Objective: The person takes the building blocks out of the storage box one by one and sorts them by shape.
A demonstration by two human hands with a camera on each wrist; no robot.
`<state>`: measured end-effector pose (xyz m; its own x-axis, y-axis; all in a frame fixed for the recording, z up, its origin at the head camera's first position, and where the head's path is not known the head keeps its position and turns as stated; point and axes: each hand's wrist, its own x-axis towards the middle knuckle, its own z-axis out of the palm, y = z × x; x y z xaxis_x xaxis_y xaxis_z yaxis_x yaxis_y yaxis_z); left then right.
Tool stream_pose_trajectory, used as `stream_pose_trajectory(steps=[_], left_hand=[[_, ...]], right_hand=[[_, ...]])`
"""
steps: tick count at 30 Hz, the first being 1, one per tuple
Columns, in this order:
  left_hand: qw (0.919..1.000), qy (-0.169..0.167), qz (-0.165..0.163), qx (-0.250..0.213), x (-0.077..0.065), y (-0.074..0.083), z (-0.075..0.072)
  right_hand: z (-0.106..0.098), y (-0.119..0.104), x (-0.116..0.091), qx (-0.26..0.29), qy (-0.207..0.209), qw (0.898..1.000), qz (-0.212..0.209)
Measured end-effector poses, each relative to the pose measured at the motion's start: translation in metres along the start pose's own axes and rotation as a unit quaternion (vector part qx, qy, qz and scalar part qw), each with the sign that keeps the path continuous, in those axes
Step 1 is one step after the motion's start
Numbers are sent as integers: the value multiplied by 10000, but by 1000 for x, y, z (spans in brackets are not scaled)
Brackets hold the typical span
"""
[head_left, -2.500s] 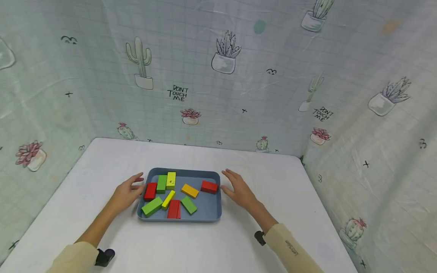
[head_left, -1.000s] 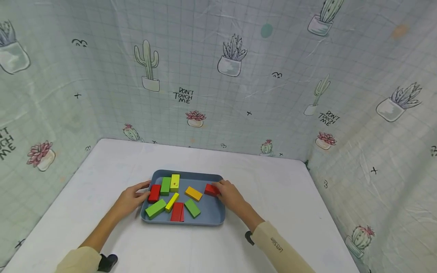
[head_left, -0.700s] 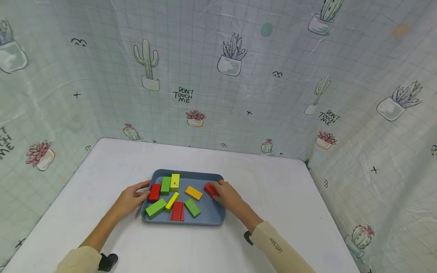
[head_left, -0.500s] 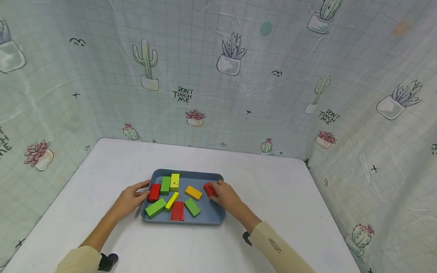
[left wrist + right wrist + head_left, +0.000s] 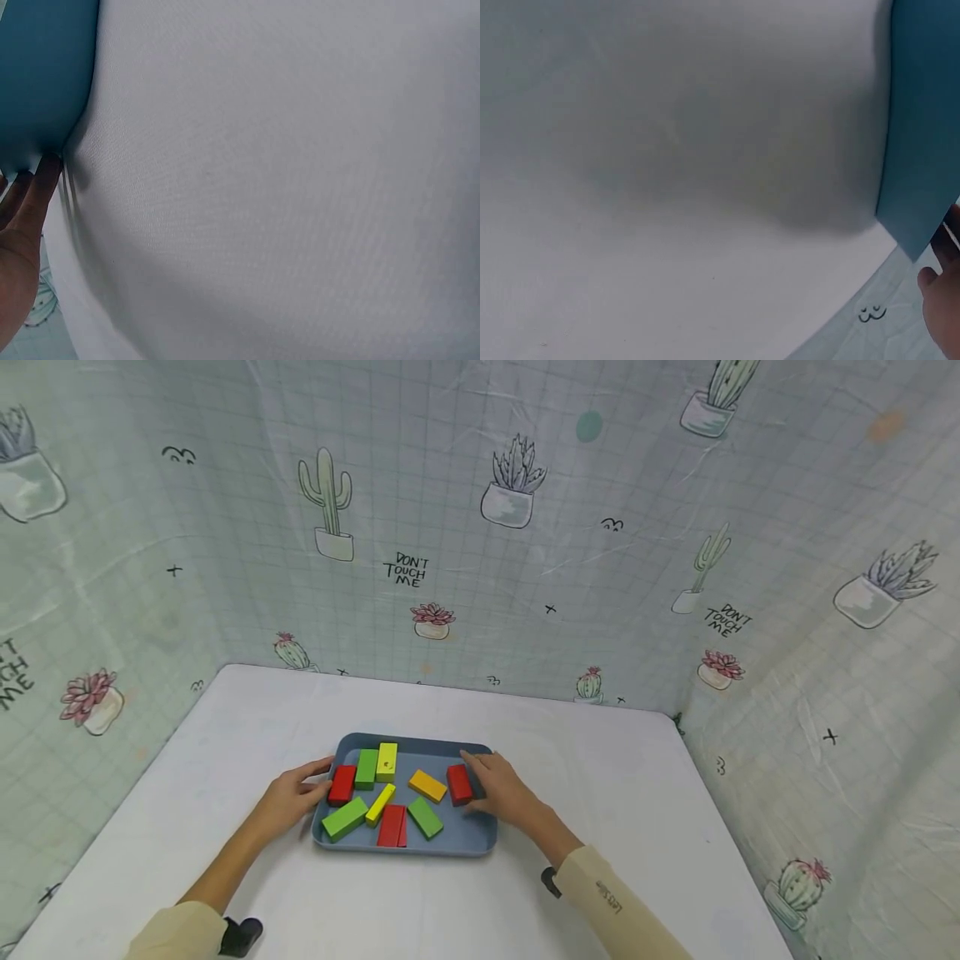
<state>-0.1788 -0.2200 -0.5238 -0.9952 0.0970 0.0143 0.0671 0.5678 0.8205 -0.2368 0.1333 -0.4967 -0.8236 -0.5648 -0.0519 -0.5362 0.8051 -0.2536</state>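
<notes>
A blue-grey tray [image 5: 465, 839] holds several coloured blocks. At its right end, a red block [image 5: 460, 785] stands with its long side running front to back. My right hand [image 5: 504, 789] is over the tray's right edge, fingers and thumb spread beside this block without gripping it; whether the thumb touches it I cannot tell. At the left edge, my left hand [image 5: 285, 802] rests its fingertips against the tray rim, near another red block [image 5: 342, 785]. Both wrist views show mainly the tray's outer wall [image 5: 45, 75] and the fingers beside it; the blocks are hidden there.
Left in the tray are green blocks [image 5: 344, 819] and yellow ones [image 5: 386, 762]. An orange block [image 5: 427, 786], a green block [image 5: 425, 818] and a red pair [image 5: 392, 825] lie mid-tray. A white table [image 5: 360, 910] carries the tray; a printed curtain [image 5: 450, 527] surrounds it.
My right hand came in over the tray, took the right-end red block, turned it from crosswise to lengthwise, and let go. My left hand moved up to the tray's left rim and stayed.
</notes>
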Motion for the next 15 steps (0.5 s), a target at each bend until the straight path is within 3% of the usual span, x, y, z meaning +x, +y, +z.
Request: stream_pose_trajectory(steps=[7, 15], left_hand=[[10000, -4, -37, -57, -1, 0, 0], [9999, 13, -98, -95, 0, 0, 0]], right_hand=[[-1, 9, 0, 454, -425, 9978, -239], [2, 12, 2, 1018, -328, 9942, -150]])
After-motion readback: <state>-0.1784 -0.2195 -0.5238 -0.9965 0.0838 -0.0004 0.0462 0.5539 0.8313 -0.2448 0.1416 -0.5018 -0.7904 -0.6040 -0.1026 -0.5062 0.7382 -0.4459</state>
